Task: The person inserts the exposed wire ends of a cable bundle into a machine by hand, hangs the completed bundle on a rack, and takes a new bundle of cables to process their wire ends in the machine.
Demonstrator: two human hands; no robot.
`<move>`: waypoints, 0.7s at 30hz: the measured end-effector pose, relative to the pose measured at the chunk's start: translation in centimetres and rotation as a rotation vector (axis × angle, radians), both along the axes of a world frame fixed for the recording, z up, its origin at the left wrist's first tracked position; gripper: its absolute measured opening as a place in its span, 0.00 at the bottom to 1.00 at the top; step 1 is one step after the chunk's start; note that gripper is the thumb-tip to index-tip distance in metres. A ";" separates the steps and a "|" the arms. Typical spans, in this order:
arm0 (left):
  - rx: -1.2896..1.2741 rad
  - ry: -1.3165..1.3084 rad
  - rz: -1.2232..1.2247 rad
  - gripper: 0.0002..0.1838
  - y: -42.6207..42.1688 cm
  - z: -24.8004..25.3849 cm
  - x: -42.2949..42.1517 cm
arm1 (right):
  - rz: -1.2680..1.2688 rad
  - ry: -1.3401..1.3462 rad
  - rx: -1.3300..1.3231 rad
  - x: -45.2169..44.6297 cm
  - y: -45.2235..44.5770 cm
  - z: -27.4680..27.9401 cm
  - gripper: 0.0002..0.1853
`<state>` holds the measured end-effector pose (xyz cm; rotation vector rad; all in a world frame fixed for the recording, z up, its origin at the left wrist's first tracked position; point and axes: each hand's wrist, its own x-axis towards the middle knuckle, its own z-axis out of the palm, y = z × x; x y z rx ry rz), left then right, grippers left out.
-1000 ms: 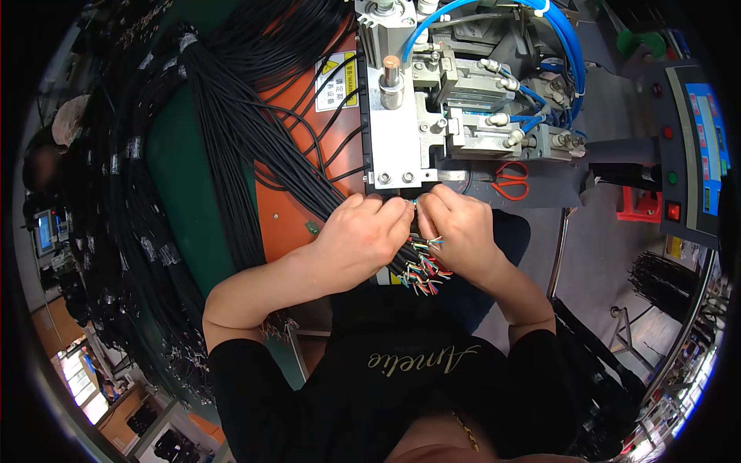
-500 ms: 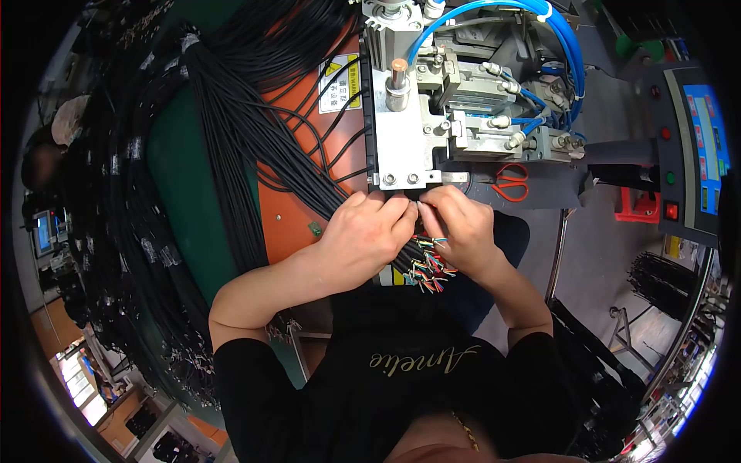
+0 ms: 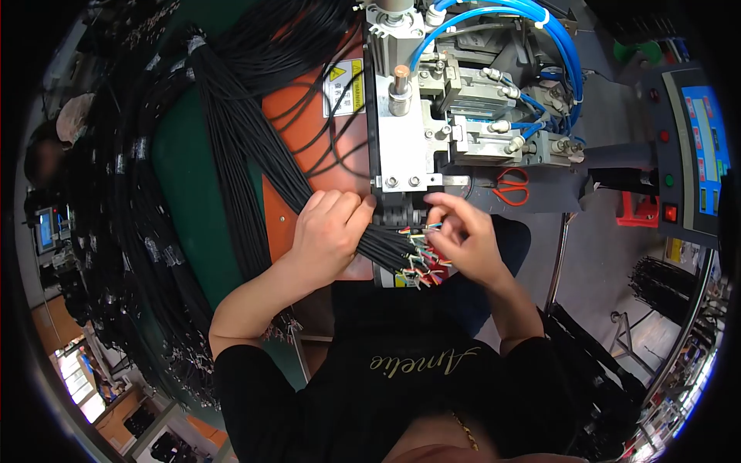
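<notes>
My left hand (image 3: 328, 235) is closed round a bundle of black cables (image 3: 278, 166), just left of the machine's front. The cable ends (image 3: 421, 262) fan out to its right, stripped to thin red, white, green and yellow wires. Beside these ends is my right hand (image 3: 469, 241), its index finger stretched toward the machine and its thumb apart, the other fingers curled; I see nothing gripped in it. Between the hands, under the press head of the metal machine (image 3: 401, 147), dark tooling (image 3: 397, 208) shows.
Blue air hoses (image 3: 567, 46) arch over the machine's cylinders. Red-handled scissors (image 3: 512, 187) lie to its right, near a control panel (image 3: 698, 147) with a screen. A warning label (image 3: 342, 87) is on the orange surface (image 3: 297, 100). More black cables (image 3: 139, 216) hang at the left.
My left hand has moved left and down from the machine's front, uncovering the tooling. My right hand has drawn slightly down and away, its fingers parting. The loose cables by the label have shifted.
</notes>
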<state>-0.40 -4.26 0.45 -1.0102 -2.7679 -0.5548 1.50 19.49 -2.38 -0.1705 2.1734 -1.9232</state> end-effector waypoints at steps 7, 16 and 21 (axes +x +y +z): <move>0.257 -0.160 -0.168 0.15 0.2 0.2 -0.1 | 0.055 0.038 -0.151 0.8 -1.0 0.8 0.15; 0.469 -0.109 -0.154 0.13 1.4 -0.3 -0.7 | -0.073 -0.147 -0.475 0.9 -1.8 -0.7 0.08; 0.404 -0.095 -0.127 0.14 1.9 -0.3 -0.7 | -0.044 -0.399 -0.689 -0.1 -1.6 -1.0 0.08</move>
